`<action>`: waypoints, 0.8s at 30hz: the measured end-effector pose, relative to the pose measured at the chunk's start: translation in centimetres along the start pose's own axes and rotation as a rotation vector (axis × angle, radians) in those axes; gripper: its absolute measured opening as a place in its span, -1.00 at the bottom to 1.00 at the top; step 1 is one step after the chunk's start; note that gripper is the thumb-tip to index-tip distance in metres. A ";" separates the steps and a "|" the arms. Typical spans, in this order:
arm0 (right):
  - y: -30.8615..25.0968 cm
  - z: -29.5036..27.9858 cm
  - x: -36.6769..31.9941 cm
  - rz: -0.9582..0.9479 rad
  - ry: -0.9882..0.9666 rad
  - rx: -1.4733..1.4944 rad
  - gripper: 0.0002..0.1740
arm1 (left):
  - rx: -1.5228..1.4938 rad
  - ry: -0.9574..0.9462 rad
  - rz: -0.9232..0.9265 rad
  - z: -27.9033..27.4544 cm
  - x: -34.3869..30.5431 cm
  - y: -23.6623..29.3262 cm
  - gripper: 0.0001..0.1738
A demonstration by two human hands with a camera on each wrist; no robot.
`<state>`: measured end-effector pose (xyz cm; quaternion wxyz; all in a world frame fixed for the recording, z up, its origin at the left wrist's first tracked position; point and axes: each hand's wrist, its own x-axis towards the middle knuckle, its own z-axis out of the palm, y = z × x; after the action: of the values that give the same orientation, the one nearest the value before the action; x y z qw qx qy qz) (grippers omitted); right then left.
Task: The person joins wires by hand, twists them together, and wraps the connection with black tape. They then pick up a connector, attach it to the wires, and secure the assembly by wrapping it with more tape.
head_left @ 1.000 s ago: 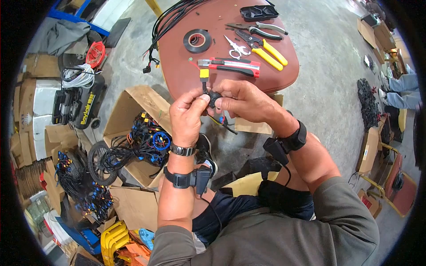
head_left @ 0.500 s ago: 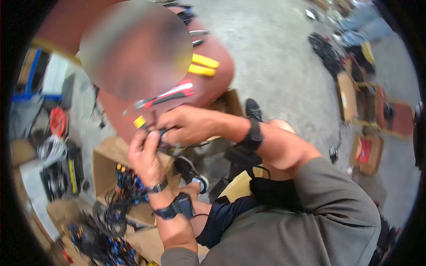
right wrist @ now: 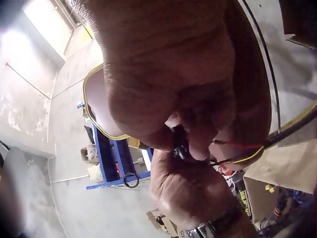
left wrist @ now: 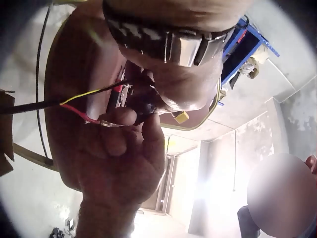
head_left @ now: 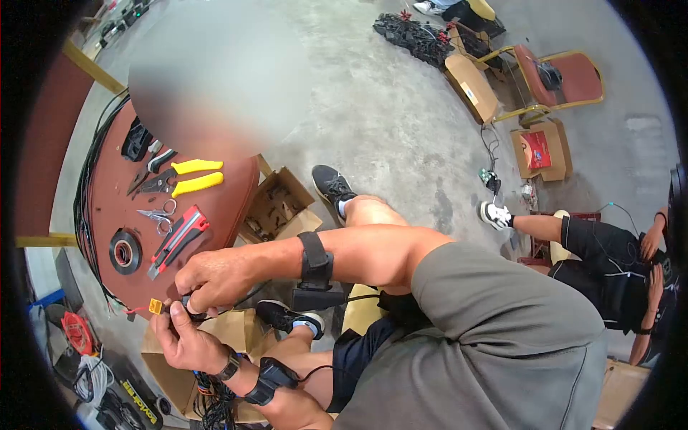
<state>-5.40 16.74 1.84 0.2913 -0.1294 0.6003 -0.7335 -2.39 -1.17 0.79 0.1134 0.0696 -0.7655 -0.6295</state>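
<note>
Both hands meet at the near edge of a red-brown seat (head_left: 107, 190), around a cable with a yellow connector (head_left: 155, 306) at its end. My left hand (head_left: 190, 344) pinches the cable just behind the connector. Thumb and fingers of my right hand (head_left: 218, 278) grip a black lump (left wrist: 144, 110) on the same cable, partly hidden between the hands. In the left wrist view, a red wire (left wrist: 74, 111) and a yellow wire (left wrist: 81, 95) run out of a black sheath towards the fingers. Nearest the hands on the seat is a red-and-black utility knife (head_left: 179, 240).
A roll of black tape (head_left: 125, 251), small scissors (head_left: 161, 215), yellow-handled pliers (head_left: 197, 176) and long black cables (head_left: 82, 193) lie on the seat. Cardboard boxes (head_left: 290, 197) stand on the floor close by. Another person (head_left: 609, 251) sits at the right.
The head view has swung to the right, so seat and hands now appear further left and the other person has come into view. Both hands keep hold of the cable.
</note>
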 end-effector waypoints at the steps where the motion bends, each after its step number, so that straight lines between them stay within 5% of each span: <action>1: 0.4 0.2 0.1 -0.003 0.015 -0.010 -0.72 | -0.047 -0.041 -0.022 -0.7 0.6 -0.7 -0.85; 7: 0.0 0.3 0.0 0.076 0.017 -0.005 -0.71 | -0.028 -0.052 0.078 -0.4 0.4 -0.6 -0.88; 14: 0.9 1.9 1.0 0.037 -0.039 0.189 -0.64 | 0.385 0.073 0.414 -0.1 -0.2 1.5 -0.85; 22: 0.5 3.4 1.2 0.071 -0.002 0.137 -0.66 | 0.330 0.221 0.497 -0.4 -0.9 0.8 -0.87; 24: 0.3 3.5 0.9 0.049 0.027 0.060 -0.69 | 0.083 0.154 0.274 -0.6 -1.0 -0.1 -0.90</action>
<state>-4.12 13.36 2.25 0.3051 -0.0959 0.5848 -0.7455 -1.31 -1.56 0.71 0.2536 0.0173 -0.7823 -0.5687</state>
